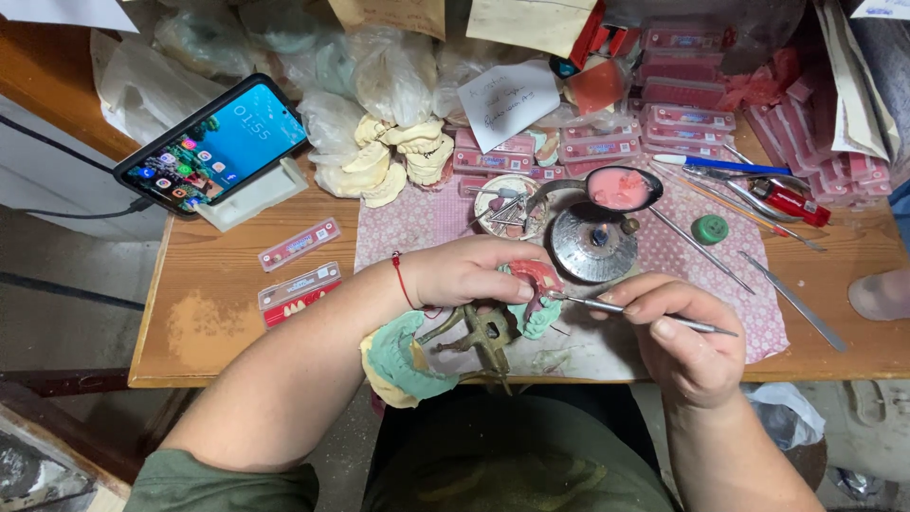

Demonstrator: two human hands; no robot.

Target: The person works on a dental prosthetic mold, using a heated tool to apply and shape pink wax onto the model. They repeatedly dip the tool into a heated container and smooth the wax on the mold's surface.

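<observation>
Both grips clenched: left hand (464, 270) grasps denture model (536, 289), right hand (687, 346) pinches metal instrument (635, 311).

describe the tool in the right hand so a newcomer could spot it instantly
Start at the wooden table and find the pink patterned cloth on it. Above the cloth's near edge, the right hand holds a thin metal pick like a pen, tip at the pink denture. The other metal tools lie loose on the cloth.
</observation>
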